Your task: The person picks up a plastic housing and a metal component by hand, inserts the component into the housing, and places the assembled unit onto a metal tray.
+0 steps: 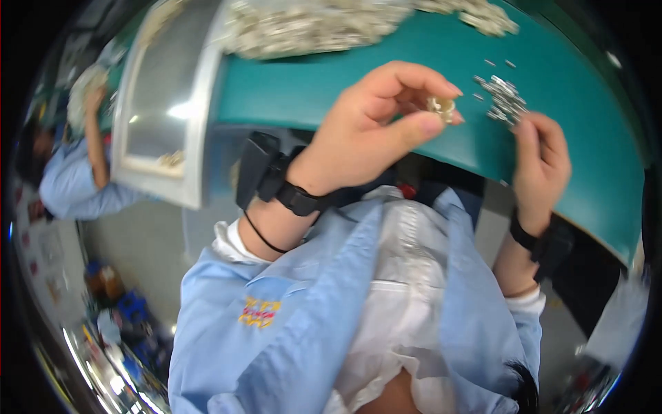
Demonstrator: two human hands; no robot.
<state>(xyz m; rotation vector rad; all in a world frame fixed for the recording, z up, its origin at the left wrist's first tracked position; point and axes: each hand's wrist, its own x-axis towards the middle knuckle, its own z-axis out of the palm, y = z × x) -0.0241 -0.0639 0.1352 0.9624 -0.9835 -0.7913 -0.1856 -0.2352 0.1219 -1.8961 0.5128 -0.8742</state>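
Sorting or assembling small metal parts, by the look of it, with one piece picked up and under inspection. Left hand [376,131] raised over the near edge of the green table [331,96], thumb and fingers pinched shut on a small pale metal part [441,107], held clear of the surface. Black wrist strap [298,198] with a dark box on the left forearm; a like strap [527,237] on the right wrist.

Right hand [541,162] down at the table's near edge, fingers curled, fingertips touching or just beside a small cluster of silvery pins [503,100] lying loose on the green. Impossible to tell whether a pin is already pinched there. A few stray pins scattered just beyond the cluster, toward the far edge.

Large heap of the same pale parts [310,27] along the far edge of the table, well apart from both hands. Grey tray [200,138] with a raised rim off the table's left end, a few pieces lying in it. Another person in a light blue sleeve [76,183] at work farther left.

Judged step: part in hand, pin being fetched. Next move likely calls for a fine pinch on one single pin without dragging its neighbours, then steady alignment of pin to part between the two hands.
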